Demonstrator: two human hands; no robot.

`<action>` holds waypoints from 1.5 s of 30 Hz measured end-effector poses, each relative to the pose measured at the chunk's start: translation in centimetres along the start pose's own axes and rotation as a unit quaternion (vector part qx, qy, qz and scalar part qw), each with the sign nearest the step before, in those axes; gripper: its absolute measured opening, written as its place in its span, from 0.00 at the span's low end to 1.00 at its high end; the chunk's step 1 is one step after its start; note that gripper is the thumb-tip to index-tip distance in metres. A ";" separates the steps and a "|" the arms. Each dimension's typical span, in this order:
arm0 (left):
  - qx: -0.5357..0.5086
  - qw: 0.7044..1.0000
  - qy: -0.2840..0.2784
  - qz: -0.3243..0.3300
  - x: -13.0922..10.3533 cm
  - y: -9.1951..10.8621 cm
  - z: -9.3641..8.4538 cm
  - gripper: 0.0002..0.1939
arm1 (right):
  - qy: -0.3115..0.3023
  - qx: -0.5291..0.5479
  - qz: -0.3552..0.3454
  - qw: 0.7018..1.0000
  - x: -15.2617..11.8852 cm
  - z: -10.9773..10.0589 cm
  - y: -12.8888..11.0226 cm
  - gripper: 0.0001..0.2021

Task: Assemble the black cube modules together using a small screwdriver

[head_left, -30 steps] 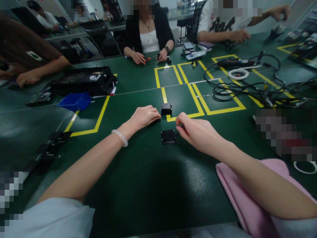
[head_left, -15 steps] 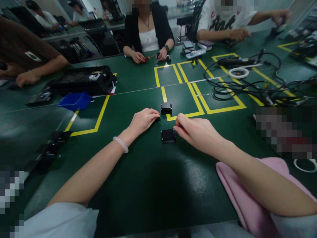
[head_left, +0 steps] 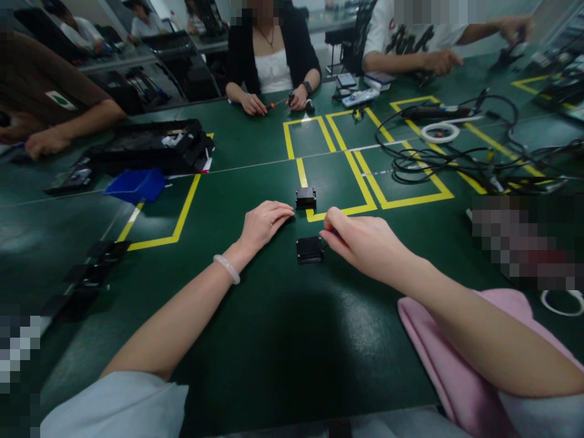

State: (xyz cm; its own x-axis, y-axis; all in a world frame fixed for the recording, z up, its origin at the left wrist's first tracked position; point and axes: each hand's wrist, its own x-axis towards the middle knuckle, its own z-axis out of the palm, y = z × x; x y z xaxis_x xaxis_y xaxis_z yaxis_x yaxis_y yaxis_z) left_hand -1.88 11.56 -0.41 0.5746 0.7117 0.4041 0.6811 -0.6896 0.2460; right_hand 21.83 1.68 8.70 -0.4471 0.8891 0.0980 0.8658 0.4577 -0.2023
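Note:
My left hand (head_left: 267, 224) rests low over the green table, its fingers together and closed on a small black piece (head_left: 290, 219) that shows only at the fingertips. Nearer to me, a flat, square black part (head_left: 309, 249) with small bright spots at its corners lies on the table. Beside its right edge my right hand (head_left: 358, 238) is closed in a pinch. A thin dark bit shows between those fingertips and the part, but the fingers hide what they grip. Beyond both hands stands a black block-like part (head_left: 305, 198), at a corner of yellow tape.
Several black parts (head_left: 93, 271) lie at left, near a blue scoop-like tray (head_left: 137, 185) and a black bin (head_left: 146, 149). Black cables (head_left: 424, 164) sprawl at right around a white ring (head_left: 439, 133). A pink cloth (head_left: 438, 340) lies under my right forearm. Other people sit around the table.
My left wrist and forearm have shifted slightly to the right, while the fingertips stay near the small black piece. My right hand and the black parts look nearly unchanged.

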 end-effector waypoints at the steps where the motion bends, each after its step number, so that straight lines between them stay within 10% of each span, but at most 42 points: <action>1: 0.001 1.000 -0.001 0.000 0.0 0.0 0.0 0.13 | 0.000 -0.001 0.001 1.000 0.0 0.0 0.0 0.10; 13: 0.013 0.999 0.010 0.033 -0.5 0.0 0.6 0.14 | 0.007 -0.008 -0.004 1.000 0.0 0.1 0.0 0.10; 28: 0.027 0.985 -0.172 -0.006 0.0 -1.4 -2.1 0.30 | 0.007 0.005 -0.007 1.000 0.0 0.1 0.1 0.09; 45: 0.179 0.971 -0.154 -0.030 1.7 2.9 -1.1 0.22 | 0.005 -0.008 -0.005 1.000 0.1 0.3 0.1 0.11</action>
State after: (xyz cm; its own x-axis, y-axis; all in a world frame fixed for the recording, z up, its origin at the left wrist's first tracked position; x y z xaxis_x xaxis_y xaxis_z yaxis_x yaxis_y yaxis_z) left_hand 0.63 10.65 1.95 0.5998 0.7937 0.1015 0.8002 -0.5939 -0.0835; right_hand 21.84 1.79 8.41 -0.4532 0.8847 0.1095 0.8649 0.4661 -0.1863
